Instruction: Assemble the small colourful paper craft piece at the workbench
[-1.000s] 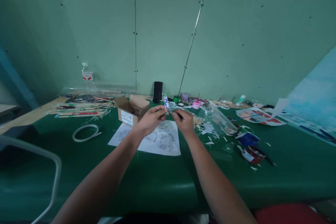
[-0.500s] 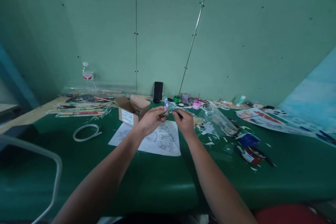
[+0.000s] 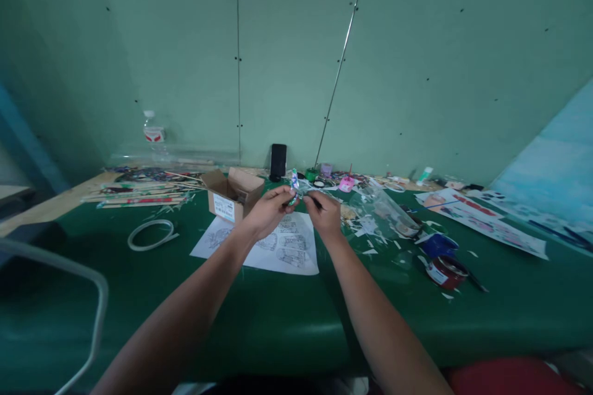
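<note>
A small upright piece [image 3: 294, 179], white with blue-purple and green marks, is pinched in the fingers of my left hand [image 3: 273, 210]. Close beside it, my right hand [image 3: 325, 215] is closed on a slim dark-handled tool [image 3: 317, 202] that looks like a paintbrush. Its tip points left toward the piece; whether it touches is too small to tell. Below both hands lies a white sheet with printed line drawings [image 3: 294, 253], partly covered by my left hand and forearm. An open cardboard box [image 3: 225, 205] stands just left of my left hand.
Behind the hands, a phone [image 3: 278, 162] leans near the wall beside a pink paint pot [image 3: 346, 184]. Painted sticks [image 3: 143, 192] and a coiled tube [image 3: 151, 236] lie left. Rightward are a plastic bag [image 3: 386, 207], paper scraps, a red-brown jar [image 3: 447, 273] and a painted sheet [image 3: 523, 245].
The painted sheet at the right has shifted, its right corner now nearer the front. The piece in my left hand is turned slightly. Both hands stay in nearly the same place.
</note>
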`<action>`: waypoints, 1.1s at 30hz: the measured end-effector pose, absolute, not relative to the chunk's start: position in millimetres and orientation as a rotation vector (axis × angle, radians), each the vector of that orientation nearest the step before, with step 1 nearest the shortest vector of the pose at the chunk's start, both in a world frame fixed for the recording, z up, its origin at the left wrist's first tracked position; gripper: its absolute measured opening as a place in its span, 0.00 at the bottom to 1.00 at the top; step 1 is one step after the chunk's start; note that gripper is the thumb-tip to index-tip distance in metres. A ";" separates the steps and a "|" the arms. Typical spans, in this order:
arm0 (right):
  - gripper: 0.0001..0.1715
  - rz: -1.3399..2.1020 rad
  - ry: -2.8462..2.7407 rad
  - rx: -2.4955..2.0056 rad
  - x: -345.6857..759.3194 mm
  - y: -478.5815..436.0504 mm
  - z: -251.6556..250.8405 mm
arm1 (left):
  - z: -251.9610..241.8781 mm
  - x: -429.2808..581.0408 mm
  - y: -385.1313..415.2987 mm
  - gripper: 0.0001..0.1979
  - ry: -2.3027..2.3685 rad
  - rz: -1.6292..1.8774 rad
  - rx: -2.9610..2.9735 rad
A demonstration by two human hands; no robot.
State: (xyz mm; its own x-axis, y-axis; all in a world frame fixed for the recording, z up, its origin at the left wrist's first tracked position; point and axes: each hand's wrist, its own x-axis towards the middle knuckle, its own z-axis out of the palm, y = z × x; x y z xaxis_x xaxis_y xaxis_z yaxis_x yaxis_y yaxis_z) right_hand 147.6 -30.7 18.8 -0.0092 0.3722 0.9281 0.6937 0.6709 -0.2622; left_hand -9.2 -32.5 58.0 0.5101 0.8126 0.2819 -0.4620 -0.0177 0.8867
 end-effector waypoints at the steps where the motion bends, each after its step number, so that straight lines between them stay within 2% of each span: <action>1: 0.15 -0.321 -1.614 -0.885 147.5 -30.4 18.8 | 57.5 -8.9 -32.3 0.10 0.355 1.043 1.184; 14: 0.16 -0.334 -1.552 -0.953 146.3 -28.4 17.8 | 54.3 -8.7 -27.3 0.09 0.295 0.991 1.028; 25: 0.15 -0.324 -1.624 -0.891 148.8 -30.3 17.8 | 53.2 -4.6 -34.0 0.14 0.449 1.039 1.286; 33: 0.17 -0.305 -1.577 -0.930 153.0 -28.9 18.7 | 57.5 -5.5 -37.7 0.13 0.416 1.009 1.362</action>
State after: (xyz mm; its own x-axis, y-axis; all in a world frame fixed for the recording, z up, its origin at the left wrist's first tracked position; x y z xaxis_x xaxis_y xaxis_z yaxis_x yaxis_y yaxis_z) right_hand 153.0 -28.9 18.7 0.0400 0.3877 0.9209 0.7032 0.6438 -0.3016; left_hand -5.5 -37.7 57.5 0.5413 0.7876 0.2944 -0.3505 -0.1069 0.9304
